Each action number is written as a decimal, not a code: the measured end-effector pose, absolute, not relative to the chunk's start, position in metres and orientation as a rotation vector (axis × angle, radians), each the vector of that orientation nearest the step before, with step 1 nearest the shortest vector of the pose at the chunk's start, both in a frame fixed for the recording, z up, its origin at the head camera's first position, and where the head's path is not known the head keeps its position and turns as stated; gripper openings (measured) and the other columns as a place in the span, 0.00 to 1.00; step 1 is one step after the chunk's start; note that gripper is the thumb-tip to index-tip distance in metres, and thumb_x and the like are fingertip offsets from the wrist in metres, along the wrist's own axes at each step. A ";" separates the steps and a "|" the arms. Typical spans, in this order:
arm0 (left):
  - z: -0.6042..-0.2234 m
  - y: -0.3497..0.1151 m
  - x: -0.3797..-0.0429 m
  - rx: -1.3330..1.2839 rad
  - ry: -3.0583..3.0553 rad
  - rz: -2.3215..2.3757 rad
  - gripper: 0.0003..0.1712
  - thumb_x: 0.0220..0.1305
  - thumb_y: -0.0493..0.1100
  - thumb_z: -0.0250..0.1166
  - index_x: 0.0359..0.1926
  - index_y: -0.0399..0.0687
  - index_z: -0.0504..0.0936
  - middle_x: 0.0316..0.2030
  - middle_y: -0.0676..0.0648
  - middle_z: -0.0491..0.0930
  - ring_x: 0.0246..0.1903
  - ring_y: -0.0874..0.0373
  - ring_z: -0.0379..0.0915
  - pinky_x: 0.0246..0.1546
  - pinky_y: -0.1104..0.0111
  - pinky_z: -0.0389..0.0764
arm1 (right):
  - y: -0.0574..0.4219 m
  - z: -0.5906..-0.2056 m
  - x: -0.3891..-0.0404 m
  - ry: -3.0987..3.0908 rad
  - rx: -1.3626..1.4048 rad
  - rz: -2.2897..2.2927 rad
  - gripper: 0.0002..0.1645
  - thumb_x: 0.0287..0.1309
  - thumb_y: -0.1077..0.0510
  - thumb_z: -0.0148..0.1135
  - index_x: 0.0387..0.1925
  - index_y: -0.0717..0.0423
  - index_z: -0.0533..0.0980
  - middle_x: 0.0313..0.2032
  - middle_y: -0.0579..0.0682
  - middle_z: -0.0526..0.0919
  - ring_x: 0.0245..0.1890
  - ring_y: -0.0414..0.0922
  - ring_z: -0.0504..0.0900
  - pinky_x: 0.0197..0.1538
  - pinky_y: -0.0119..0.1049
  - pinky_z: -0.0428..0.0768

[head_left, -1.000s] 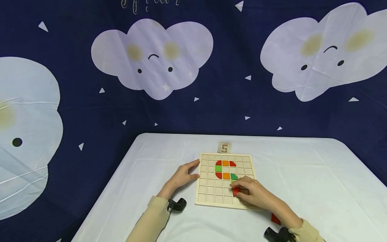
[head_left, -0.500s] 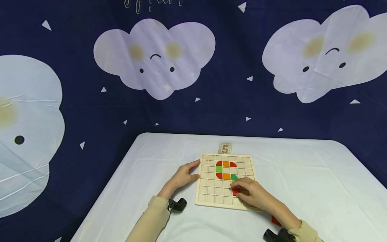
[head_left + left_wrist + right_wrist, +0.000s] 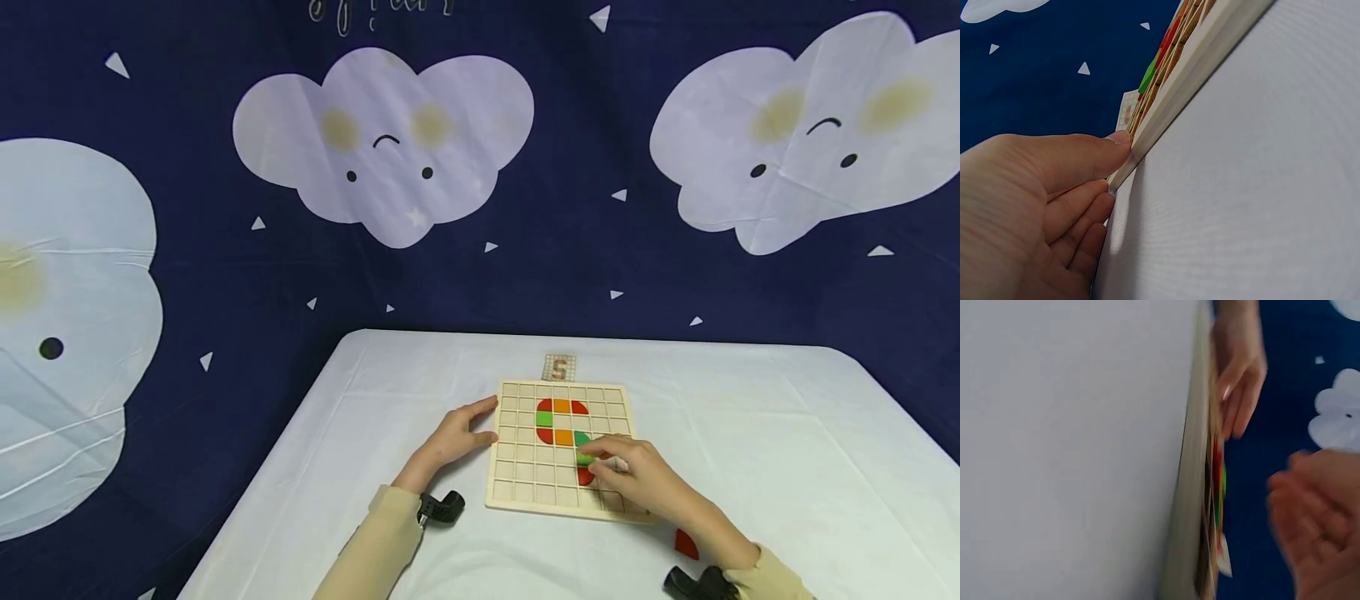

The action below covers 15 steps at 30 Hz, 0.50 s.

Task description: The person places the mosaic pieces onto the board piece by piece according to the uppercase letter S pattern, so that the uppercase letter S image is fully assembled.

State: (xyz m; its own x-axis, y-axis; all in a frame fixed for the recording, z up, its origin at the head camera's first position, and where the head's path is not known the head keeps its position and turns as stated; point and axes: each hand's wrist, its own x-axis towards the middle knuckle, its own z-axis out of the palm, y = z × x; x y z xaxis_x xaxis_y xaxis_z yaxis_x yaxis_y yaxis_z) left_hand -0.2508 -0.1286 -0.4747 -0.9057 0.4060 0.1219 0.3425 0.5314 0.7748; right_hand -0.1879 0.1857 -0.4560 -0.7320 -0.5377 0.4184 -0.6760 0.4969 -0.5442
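A wooden grid board (image 3: 517, 492) lies on the white table. Red, orange and green pieces form a curve in its cells, with an orange piece (image 3: 562, 406) on the upper row. Lower down, a green piece (image 3: 585, 457) sits above a red rounded piece (image 3: 585, 476). My right hand (image 3: 637, 473) hovers over the board's lower right, index finger by the green piece and thumb by the red one; nothing shows between them. My left hand (image 3: 452, 435) touches the board's left edge, thumb and index finger spread. In the left wrist view the thumb (image 3: 1085, 159) rests against the rim.
A small pattern card (image 3: 559, 367) with an S-like figure lies behind the board. One loose red piece (image 3: 686, 545) is on the table (image 3: 787, 467) beside the right forearm. A dark blue cloth (image 3: 570, 275) with printed clouds hangs behind the table.
My right hand has drawn back slightly to the right from the red piece, uncovering more of it and of the green piece above. My left hand stays at the board's edge.
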 end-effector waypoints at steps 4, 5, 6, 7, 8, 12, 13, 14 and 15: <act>-0.473 -0.127 -0.250 0.654 2.684 1.329 0.36 0.58 0.38 0.67 0.66 0.38 0.65 0.64 0.43 0.67 0.65 0.50 0.59 0.65 0.58 0.59 | 0.203 -0.438 -0.178 -2.512 0.916 1.009 0.15 0.55 0.61 0.67 0.46 0.50 0.81 0.44 0.39 0.83 0.44 0.40 0.81 0.45 0.40 0.81; -0.473 -0.127 -0.250 0.655 2.685 1.328 0.36 0.58 0.38 0.67 0.66 0.38 0.65 0.64 0.43 0.67 0.65 0.50 0.59 0.65 0.58 0.59 | 0.207 -0.434 -0.176 -2.501 0.888 1.006 0.15 0.54 0.61 0.68 0.45 0.49 0.81 0.44 0.38 0.83 0.44 0.40 0.81 0.45 0.37 0.81; -0.473 -0.127 -0.251 0.659 2.685 1.328 0.36 0.58 0.38 0.67 0.66 0.38 0.65 0.64 0.43 0.67 0.65 0.49 0.58 0.65 0.58 0.59 | 0.213 -0.431 -0.173 -2.494 0.865 0.997 0.16 0.53 0.61 0.68 0.45 0.49 0.81 0.43 0.38 0.83 0.43 0.39 0.81 0.44 0.35 0.81; -0.473 -0.127 -0.251 0.660 2.688 1.326 0.36 0.58 0.38 0.67 0.66 0.38 0.65 0.64 0.43 0.67 0.65 0.49 0.58 0.65 0.58 0.59 | 0.218 -0.428 -0.170 -2.493 0.840 0.994 0.16 0.53 0.61 0.69 0.45 0.48 0.81 0.43 0.38 0.83 0.42 0.38 0.81 0.43 0.33 0.80; -0.473 -0.127 -0.251 0.660 2.689 1.325 0.36 0.58 0.38 0.67 0.66 0.38 0.65 0.64 0.43 0.67 0.65 0.49 0.58 0.65 0.57 0.59 | 0.223 -0.426 -0.167 -2.500 0.810 0.988 0.16 0.52 0.61 0.69 0.45 0.47 0.81 0.43 0.37 0.82 0.42 0.37 0.81 0.43 0.31 0.80; -0.474 -0.128 -0.251 0.659 2.689 1.331 0.36 0.58 0.38 0.67 0.67 0.38 0.65 0.64 0.43 0.67 0.65 0.49 0.58 0.65 0.57 0.59 | 0.241 -0.421 -0.154 -2.526 0.718 0.970 0.17 0.52 0.61 0.69 0.46 0.47 0.81 0.43 0.37 0.82 0.42 0.35 0.80 0.44 0.23 0.76; -0.474 -0.128 -0.251 0.659 2.689 1.331 0.36 0.58 0.38 0.67 0.67 0.38 0.65 0.64 0.43 0.67 0.65 0.49 0.58 0.65 0.57 0.59 | 0.245 -0.420 -0.150 -2.528 0.699 0.967 0.17 0.52 0.61 0.70 0.46 0.47 0.81 0.43 0.37 0.82 0.42 0.35 0.80 0.44 0.21 0.75; -0.474 -0.128 -0.251 0.657 2.687 1.332 0.36 0.58 0.38 0.67 0.67 0.38 0.65 0.64 0.43 0.67 0.65 0.49 0.58 0.65 0.57 0.59 | 0.248 -0.421 -0.147 -2.525 0.683 0.962 0.18 0.52 0.61 0.70 0.46 0.46 0.81 0.43 0.37 0.83 0.41 0.35 0.80 0.45 0.19 0.73; -0.474 -0.128 -0.250 0.654 2.685 1.334 0.36 0.58 0.38 0.67 0.67 0.38 0.65 0.64 0.43 0.67 0.65 0.49 0.58 0.65 0.57 0.59 | 0.252 -0.422 -0.144 -2.522 0.667 0.959 0.18 0.52 0.61 0.70 0.46 0.46 0.81 0.42 0.37 0.83 0.41 0.35 0.80 0.44 0.18 0.73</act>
State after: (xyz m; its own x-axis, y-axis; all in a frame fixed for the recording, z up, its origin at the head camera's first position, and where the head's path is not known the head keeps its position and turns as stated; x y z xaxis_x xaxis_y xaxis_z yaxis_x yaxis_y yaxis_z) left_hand -0.2504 -0.1280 -0.4737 -0.9068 0.4039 0.1211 0.3406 0.5322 0.7751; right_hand -0.1441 0.2516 -0.4215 -0.8238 -0.2989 0.4817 -0.5434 0.6585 -0.5206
